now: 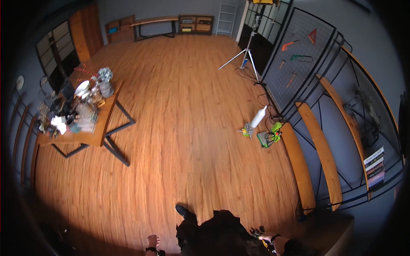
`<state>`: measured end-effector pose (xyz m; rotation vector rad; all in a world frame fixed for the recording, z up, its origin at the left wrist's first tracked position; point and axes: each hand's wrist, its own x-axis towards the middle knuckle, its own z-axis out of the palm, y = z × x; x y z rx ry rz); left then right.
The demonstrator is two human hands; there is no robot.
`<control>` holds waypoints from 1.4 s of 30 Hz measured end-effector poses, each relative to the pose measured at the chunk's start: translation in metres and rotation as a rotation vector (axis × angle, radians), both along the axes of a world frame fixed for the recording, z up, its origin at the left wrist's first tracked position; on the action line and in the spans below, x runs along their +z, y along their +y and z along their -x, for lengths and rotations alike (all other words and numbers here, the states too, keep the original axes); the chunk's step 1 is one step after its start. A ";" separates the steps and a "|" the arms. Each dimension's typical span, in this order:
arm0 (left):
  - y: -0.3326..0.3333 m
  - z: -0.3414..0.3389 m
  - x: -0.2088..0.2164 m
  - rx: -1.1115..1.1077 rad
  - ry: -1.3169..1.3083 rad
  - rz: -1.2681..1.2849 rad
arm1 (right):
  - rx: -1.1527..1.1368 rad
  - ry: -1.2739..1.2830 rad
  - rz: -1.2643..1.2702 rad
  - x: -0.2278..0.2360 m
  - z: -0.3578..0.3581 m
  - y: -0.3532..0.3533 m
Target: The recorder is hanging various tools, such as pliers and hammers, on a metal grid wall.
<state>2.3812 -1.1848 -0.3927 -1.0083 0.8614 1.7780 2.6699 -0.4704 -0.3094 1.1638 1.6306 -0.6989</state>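
Low in the view, my left hand hangs beside my left leg, fingers loosely apart and nothing seen in it. On the other side, my right hand is closed around a dark tool with yellow parts. Its dark end sticks out past my fingers toward my leg; its kind is too small and shaded to make out. Both hands are above the wooden floor, away from the furniture. One dark shoe shows ahead of my body.
At left a wooden table with black legs carries a crowded pile of wares. Along the right stand wooden shelves holding books. A white bottle-like object and green power tools sit near them. Farther off are a tripod and trailing cables.
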 end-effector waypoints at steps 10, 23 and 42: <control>0.100 0.440 0.156 -0.166 0.809 0.483 | -0.463 0.202 0.061 0.007 0.062 -0.195; 0.060 0.433 0.126 -1.054 0.963 0.778 | -0.248 0.122 0.085 -0.023 0.418 -0.137; 0.237 0.707 0.099 -0.410 0.264 0.476 | -0.207 0.402 -0.117 0.123 0.853 0.114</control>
